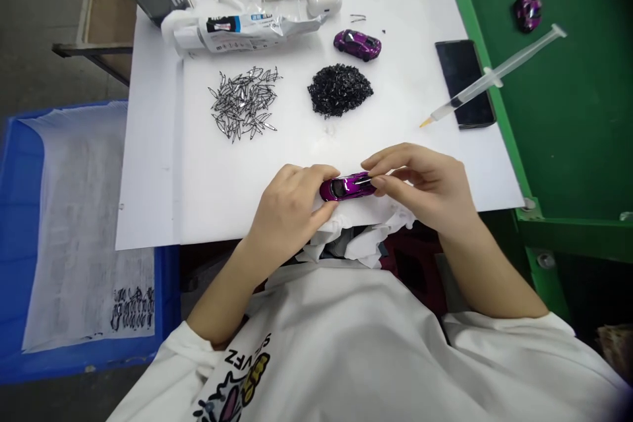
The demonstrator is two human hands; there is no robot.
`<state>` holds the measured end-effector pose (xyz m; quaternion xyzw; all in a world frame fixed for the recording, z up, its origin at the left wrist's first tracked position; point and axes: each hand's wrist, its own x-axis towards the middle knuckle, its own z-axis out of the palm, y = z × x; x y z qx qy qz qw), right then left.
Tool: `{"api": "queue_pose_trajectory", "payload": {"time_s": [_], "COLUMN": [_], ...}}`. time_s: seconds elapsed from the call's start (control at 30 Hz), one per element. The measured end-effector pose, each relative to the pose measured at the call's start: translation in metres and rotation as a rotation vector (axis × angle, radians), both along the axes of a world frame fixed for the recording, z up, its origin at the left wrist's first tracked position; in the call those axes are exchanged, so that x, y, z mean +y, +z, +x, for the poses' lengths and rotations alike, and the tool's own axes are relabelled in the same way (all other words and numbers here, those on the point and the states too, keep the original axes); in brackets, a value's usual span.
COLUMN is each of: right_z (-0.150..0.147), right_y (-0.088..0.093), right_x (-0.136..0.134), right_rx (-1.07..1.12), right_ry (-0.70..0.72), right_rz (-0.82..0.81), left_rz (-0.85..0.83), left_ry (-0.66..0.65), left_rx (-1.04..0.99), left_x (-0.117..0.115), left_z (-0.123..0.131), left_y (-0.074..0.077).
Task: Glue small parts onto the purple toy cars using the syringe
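My left hand grips the near end of a metallic purple toy car, just above the front edge of a white sheet. My right hand pinches the car's other end, with its fingertips on a thin black piece lying on the car. Farther up the sheet lie a heap of small silver-and-black parts, a heap of black parts and a second purple toy car. Neither hand touches these.
A filled syringe lies across a black phone at the green bench edge. Beyond stand a foil tube packet and a white earbud case. A blue crate on the left holds paper with black parts.
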<state>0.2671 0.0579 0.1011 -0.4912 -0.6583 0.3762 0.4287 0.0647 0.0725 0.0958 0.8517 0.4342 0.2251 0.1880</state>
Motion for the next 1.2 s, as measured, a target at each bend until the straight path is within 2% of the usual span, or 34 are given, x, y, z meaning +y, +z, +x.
{"api": "queue_pose_trajectory", "payload": {"time_s": [0.1,0.2,0.3,0.43,0.67,0.97,1.2], "right_z": [-0.002,-0.004,-0.005,-0.005,-0.007,-0.004,-0.004], "right_y": [-0.005,-0.008,-0.009,-0.007,-0.006,-0.007,-0.007], "right_x": [0.001,0.002,0.003,0.005,0.004,0.004,0.004], "right_rx": [0.118,0.178,0.186,0.184,0.197,0.309,0.298], "right_ry": [-0.005,-0.037,-0.062,-0.054,-0.044,-0.006,-0.010], "right_rz": [-0.141,-0.196,-0.223,-0.245,-0.250,-0.261,-0.266], "left_rz": [-0.127,-0.189,-0.165,-0.107,-0.143,-0.109,-0.037], "left_ry": [0.026,0.013,0.035,0.140,0.205,0.209,0.195], "left_rx": [-0.049,-0.084,-0.200,-0.440,-0.560,-0.438,-0.360], "left_x": [0.005,0.006,0.004,0.001,0.003,-0.005,-0.007], "left_z": [-0.005,-0.008,-0.002,0.013,0.022,0.008,0.010], "left_y": [0.002,0.007,0.007,0.004,0.003,-0.001,-0.006]}}
